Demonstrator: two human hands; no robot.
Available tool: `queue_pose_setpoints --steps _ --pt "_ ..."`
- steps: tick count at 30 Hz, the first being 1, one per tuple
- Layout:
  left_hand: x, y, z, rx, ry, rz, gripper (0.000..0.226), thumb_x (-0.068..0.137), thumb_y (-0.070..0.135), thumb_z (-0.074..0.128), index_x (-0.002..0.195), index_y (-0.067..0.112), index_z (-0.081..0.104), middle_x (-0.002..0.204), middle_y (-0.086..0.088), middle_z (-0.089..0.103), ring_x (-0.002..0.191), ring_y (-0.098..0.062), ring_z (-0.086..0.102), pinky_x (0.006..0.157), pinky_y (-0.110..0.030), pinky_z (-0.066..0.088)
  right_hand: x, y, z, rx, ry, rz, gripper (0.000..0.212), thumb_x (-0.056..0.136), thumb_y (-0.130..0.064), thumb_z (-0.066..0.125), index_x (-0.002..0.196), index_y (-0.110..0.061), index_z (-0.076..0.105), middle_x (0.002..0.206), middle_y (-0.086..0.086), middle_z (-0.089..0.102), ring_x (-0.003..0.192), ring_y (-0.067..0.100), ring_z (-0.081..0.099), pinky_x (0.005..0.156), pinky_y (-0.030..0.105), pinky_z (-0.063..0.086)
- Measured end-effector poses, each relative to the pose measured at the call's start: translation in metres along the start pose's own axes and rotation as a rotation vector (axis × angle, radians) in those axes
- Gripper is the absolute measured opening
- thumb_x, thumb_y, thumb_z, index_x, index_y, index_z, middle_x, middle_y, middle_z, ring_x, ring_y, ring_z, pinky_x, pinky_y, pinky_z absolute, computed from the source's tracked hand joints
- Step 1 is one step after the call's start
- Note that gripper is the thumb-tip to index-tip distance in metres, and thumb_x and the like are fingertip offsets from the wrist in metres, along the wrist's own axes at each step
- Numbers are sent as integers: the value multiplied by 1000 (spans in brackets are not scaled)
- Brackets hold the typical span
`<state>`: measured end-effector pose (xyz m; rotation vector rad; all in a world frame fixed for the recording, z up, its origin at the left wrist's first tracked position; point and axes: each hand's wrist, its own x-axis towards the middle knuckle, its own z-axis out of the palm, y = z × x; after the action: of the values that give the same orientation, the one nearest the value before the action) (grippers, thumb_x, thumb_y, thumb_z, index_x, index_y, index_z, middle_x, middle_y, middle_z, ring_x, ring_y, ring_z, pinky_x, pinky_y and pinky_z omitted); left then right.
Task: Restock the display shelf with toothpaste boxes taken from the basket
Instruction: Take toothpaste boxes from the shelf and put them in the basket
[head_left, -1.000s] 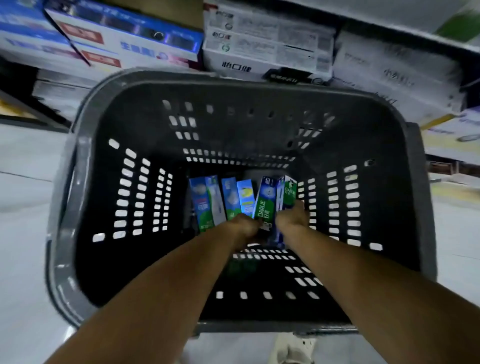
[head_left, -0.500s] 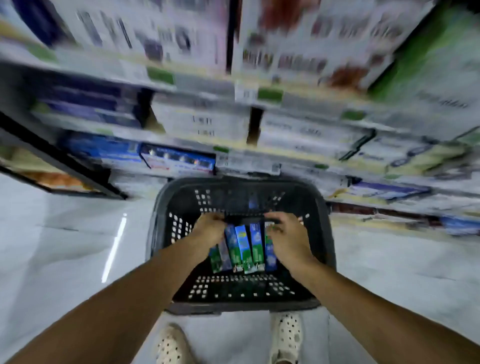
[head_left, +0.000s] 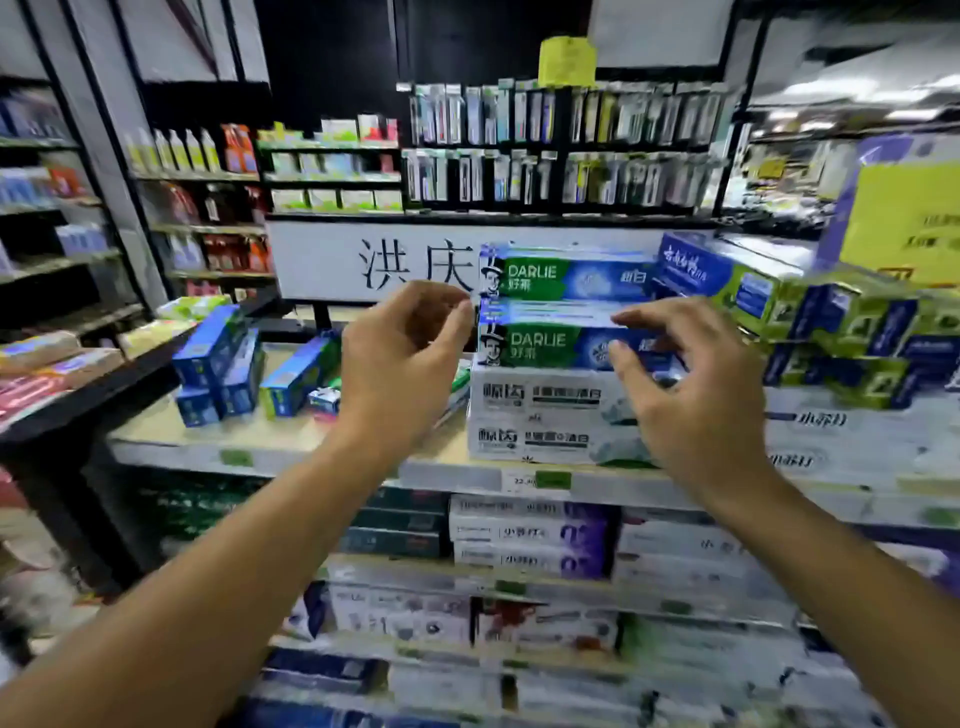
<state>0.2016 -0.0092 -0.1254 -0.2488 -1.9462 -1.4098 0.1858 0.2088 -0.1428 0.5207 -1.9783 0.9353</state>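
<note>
I see the Darlie boxes (head_left: 566, 280) stacked flat on the white boxes (head_left: 540, 410) at the front edge of the top shelf (head_left: 291, 441). Their long axes run left to right along that edge, printed faces toward me, logo ends to the left. My left hand (head_left: 400, 358) is raised at the stack's left end, fingers curled, tips at the box ends; I cannot tell whether it holds anything. My right hand (head_left: 691, 384) reaches in from the front, thumb and bent fingers pinching the lower Darlie box (head_left: 550, 345).
</note>
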Motion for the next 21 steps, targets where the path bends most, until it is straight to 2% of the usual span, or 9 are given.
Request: queue_pose_setpoints --steps 2,4,8,11,13,15,17,19,21 --pt "35 4 10 81 -4 -17 5 93 22 65 94 26 68 73 10 64 56 3 51 53 -13 43 27 9 0 -121 -30 -72 28 89 -22 68 115 -14 67 110 -7 58 108 17 53 98 21 36" --pt "62 -1 24 142 -76 -65 14 93 26 65 106 23 69 84 4 65 61 -1 52 51 -15 42 45 21 5 -222 -226 -23 43 93 -29 64 133 -14 59 129 2 58 126 23 46 105 23 28" --pt "95 -26 52 409 -186 -139 44 96 37 60 138 25 54 128 -2 58 93 -17 56 80 -24 44 60 49 24 -448 -657 52 63 100 -49 47 155 -27 25 162 -3 24 149 19 17 122 35 12" --pt "117 -40 68 507 -259 -163 61 96 40 58 151 27 36 153 -4 39 123 -24 50 105 -31 37 52 66 32 -492 -628 -44 60 100 -46 46 154 -28 28 160 -5 29 149 17 21 122 36 8" --pt "127 -50 77 545 -339 -165 64 96 44 57 153 30 32 156 -1 35 134 -22 43 109 -30 34 44 70 33 -472 -510 -124 57 97 -40 57 150 -23 40 153 -2 43 143 21 35 120 37 17" --pt "132 -59 82 501 -343 -193 61 93 47 62 148 35 38 145 -4 49 114 -24 58 94 -32 47 37 74 34 -477 -390 -213 56 89 -33 71 140 -16 55 139 5 58 130 26 51 114 40 31" --pt "133 -64 86 400 -261 -214 54 86 45 72 135 35 52 117 -9 67 78 -21 63 63 -28 50 34 77 35 -488 -291 -268 56 79 -26 81 129 -11 63 123 9 66 114 30 61 103 42 43" --pt "136 -67 89 414 -168 -183 43 80 44 79 116 32 60 87 1 65 60 -10 55 48 -22 39 34 79 37 -499 -253 -285 59 75 -24 83 128 -9 61 117 9 65 108 30 60 96 42 47" --pt "140 -66 90 438 -110 -172 38 76 41 83 104 31 60 80 12 53 59 -3 51 42 -17 37 37 81 40 -513 -246 -276 64 76 -22 82 133 -8 57 117 8 62 109 29 57 95 41 47"
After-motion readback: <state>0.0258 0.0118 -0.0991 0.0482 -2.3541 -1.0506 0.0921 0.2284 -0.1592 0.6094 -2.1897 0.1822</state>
